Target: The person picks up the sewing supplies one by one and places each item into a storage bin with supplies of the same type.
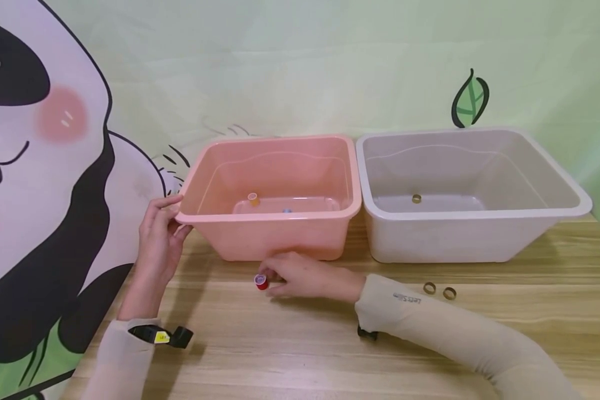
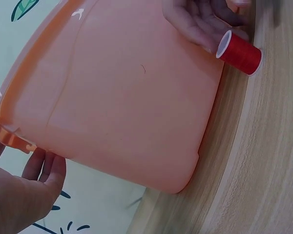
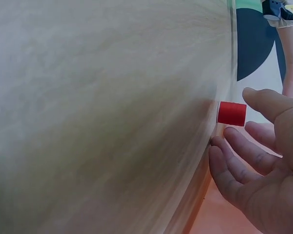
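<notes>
A red thread spool (image 1: 261,282) stands upright on the wooden table in front of the pink tub (image 1: 275,236). My right hand (image 1: 300,275) is just beside the spool, thumb and fingers spread around it. In the right wrist view a gap shows between the spool (image 3: 232,113) and the fingers (image 3: 246,151). At the pink tub's left corner, my left hand (image 1: 160,239) holds the rim; the left wrist view shows its fingers (image 2: 51,168) bent under the rim, while the thumb is partly hidden.
Inside the pink tub lie a yellow-orange spool (image 1: 253,199) and a blue item (image 1: 287,210), mostly hidden by the front rim. A pale grey tub (image 1: 450,239) next to it contains a brass-coloured ring (image 1: 416,198). Two similar rings (image 1: 429,288) lie on the table near my right sleeve.
</notes>
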`<action>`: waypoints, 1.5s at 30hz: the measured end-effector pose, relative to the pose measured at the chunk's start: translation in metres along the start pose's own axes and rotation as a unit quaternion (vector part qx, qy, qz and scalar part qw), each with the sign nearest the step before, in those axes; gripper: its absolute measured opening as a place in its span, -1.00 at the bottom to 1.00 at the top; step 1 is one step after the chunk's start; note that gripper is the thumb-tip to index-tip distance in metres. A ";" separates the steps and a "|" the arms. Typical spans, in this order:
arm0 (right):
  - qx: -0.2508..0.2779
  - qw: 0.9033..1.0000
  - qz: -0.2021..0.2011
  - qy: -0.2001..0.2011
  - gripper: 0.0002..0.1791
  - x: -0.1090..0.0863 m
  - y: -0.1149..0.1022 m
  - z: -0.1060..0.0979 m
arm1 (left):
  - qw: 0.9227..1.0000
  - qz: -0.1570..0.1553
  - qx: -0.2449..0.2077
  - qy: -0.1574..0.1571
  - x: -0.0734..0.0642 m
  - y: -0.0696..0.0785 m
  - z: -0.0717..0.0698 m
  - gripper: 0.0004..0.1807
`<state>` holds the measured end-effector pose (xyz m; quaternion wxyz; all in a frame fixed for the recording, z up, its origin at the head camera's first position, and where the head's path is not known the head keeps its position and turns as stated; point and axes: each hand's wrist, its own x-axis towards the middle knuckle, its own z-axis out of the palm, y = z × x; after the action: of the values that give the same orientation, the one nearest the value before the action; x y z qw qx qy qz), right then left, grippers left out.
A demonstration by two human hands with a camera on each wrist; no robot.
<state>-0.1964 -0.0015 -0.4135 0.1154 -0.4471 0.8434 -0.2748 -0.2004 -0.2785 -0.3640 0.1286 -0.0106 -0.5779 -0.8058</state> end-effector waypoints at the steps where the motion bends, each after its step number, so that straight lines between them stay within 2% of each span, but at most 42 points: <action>1: -0.003 1.000 0.001 -0.001 -0.59 0.001 0.000 0.001 | 1.000 0.000 0.000 0.000 0.000 0.000 0.000 -0.76; 13: 0.007 1.000 0.003 0.016 -0.56 0.006 0.000 0.005 | 1.000 0.008 0.012 -0.007 -0.001 -0.001 0.000 -0.74; 29: -0.049 0.996 -0.011 0.070 -0.81 0.010 -0.003 0.018 | 0.999 0.012 0.007 0.034 0.000 -0.006 0.006 -0.76; 33: -0.051 0.996 -0.012 0.073 -0.87 0.011 -0.004 0.020 | 0.999 0.008 0.003 0.041 0.000 -0.006 0.005 -0.77; 45: -0.034 0.997 -0.006 0.069 -0.91 0.008 -0.004 0.015 | 0.999 0.014 0.007 0.036 0.000 -0.006 0.005 -0.76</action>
<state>-0.1917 -0.0150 -0.4237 0.0399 -0.4354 0.8558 -0.2767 -0.2027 -0.2724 -0.3682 0.1604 0.0114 -0.5782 -0.7999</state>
